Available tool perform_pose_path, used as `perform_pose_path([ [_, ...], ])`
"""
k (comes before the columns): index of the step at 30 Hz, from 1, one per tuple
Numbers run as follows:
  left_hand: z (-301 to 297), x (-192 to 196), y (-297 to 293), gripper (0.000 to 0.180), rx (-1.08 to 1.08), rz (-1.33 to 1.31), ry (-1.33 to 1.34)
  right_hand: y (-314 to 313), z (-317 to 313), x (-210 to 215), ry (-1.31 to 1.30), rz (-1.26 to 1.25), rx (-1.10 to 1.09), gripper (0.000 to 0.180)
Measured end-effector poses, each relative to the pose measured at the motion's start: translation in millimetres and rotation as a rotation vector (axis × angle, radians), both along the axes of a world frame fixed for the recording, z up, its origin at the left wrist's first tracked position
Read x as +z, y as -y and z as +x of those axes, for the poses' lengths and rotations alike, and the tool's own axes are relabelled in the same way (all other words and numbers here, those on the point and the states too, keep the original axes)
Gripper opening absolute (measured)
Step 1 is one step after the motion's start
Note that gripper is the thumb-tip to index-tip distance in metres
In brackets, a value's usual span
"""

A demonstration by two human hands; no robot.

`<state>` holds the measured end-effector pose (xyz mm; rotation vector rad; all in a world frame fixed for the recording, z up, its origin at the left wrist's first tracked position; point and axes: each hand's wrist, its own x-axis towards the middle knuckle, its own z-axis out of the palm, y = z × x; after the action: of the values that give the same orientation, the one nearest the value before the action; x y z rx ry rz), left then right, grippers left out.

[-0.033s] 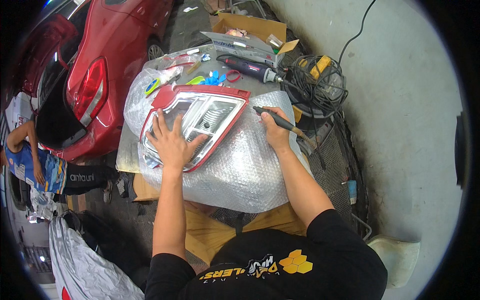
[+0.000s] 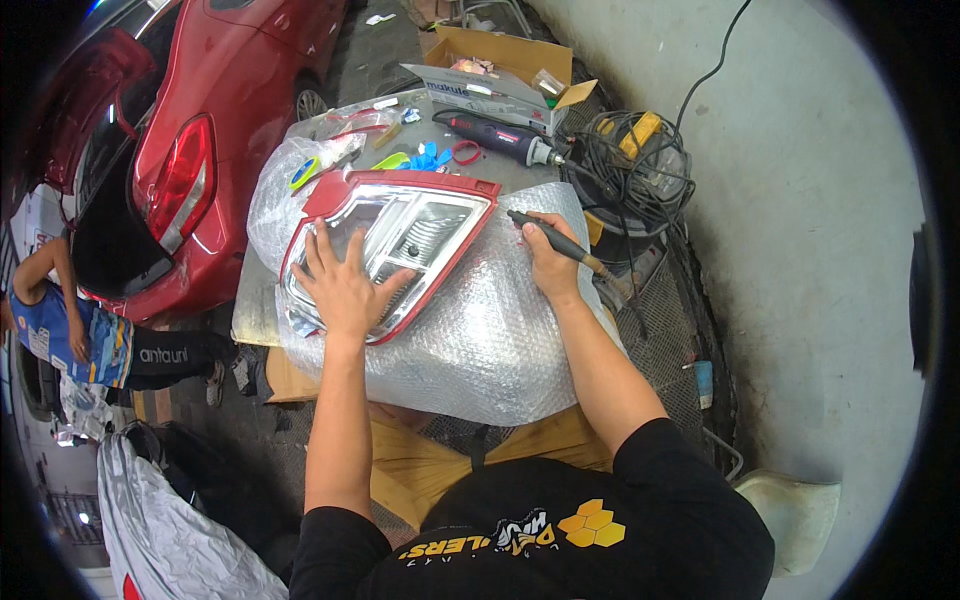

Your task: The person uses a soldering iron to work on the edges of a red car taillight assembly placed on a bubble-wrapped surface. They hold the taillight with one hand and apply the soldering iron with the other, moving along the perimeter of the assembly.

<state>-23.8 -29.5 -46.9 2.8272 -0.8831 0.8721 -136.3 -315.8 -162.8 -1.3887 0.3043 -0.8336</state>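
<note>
Left hand [image 2: 345, 285] flat, fingers spread, pressing on red-rimmed car tail lamp [image 2: 400, 235] lying on bubble wrap [image 2: 480, 340] over the workbench. Right hand [image 2: 550, 262] closed around black pen-shaped tool [image 2: 555, 238], tip just beside lamp's right edge. Rotary tool [image 2: 500, 135] behind, well apart.

An open brown cardboard box [image 2: 500, 55] stands at the bench's far edge, a white-and-blue carton [image 2: 480, 88] before it.

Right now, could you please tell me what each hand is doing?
Left hand: open, flat on the tail light.
Right hand: closed around the pen-like tool.
</note>
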Motion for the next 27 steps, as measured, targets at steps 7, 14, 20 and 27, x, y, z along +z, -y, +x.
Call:
perform_pose_path([
  [7, 0, -1, -2, 0.096, 0.002, -0.012, -0.029, -1, 5, 4, 0.161, 0.441, -0.076, 0.035],
  [14, -1, 0, -3, 0.100, 0.010, -0.029, -0.103, 46, -9, 12, 0.283, 0.905, -0.059, 0.042],
  [20, 0, -1, -8, 0.102, 0.018, -0.015, -0.134, 80, -36, 30, 0.271, 0.633, 0.001, 0.041],
  [27, 25, 12, -35, 0.115, -0.078, -0.075, -0.097, -38, -65, 45, 0.081, 0.116, 0.129, 0.036],
])
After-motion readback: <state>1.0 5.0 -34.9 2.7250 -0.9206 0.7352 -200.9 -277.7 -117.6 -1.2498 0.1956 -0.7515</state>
